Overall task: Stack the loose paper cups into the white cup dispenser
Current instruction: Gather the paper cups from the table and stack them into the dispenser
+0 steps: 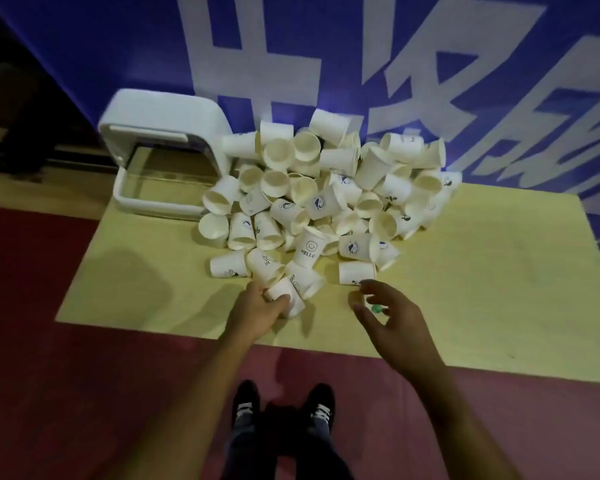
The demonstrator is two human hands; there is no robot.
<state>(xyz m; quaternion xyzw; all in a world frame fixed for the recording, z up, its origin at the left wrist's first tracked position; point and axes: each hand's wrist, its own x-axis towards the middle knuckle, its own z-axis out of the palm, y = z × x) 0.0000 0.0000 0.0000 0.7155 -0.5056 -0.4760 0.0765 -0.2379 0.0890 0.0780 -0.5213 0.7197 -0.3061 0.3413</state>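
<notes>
A large heap of loose white paper cups (326,188) covers the far middle of the pale wooden table (482,271). The white cup dispenser (163,133) lies at the table's far left corner, its clear lid (163,174) open toward me. My left hand (260,310) grips a white cup (288,296) lying on its side at the near edge of the heap. My right hand (392,313) hovers with fingers spread just in front of another lying cup (355,271), not touching it. A small green object (376,308) shows by its fingers.
A blue banner with big white characters (361,64) stands right behind the table. The floor below is dark red (84,393), and my two black shoes (281,403) are under the table's near edge. Bare tabletop lies right and left of the heap.
</notes>
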